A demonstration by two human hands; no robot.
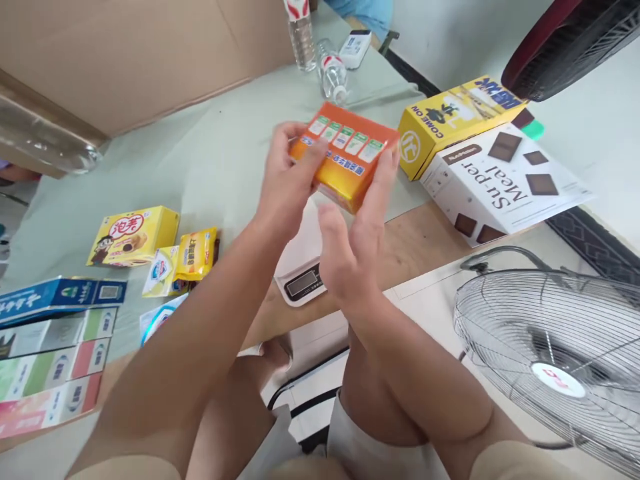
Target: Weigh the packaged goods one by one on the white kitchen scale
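Note:
An orange box [345, 143] with a row of small green-and-white pictures is held up over the table. My left hand [293, 177] closes on its left end, thumb across the printed face. At the right end, my right hand [357, 233] has its index finger along the box's edge and its thumb below, so both hands grip it. Beneath my hands stands a white digital scale [300, 260], its dark display facing me and its platform partly hidden by my right hand.
On the left sit a yellow snack box [133, 237], a yellow packet [197, 255] and several toothpaste-like cartons [60, 357]. To the right lie a yellow carton [460, 123] and a white "Su-per Meal" box [500, 180]. Plastic bottles [331, 70] stand behind; a fan [555, 353] is at lower right.

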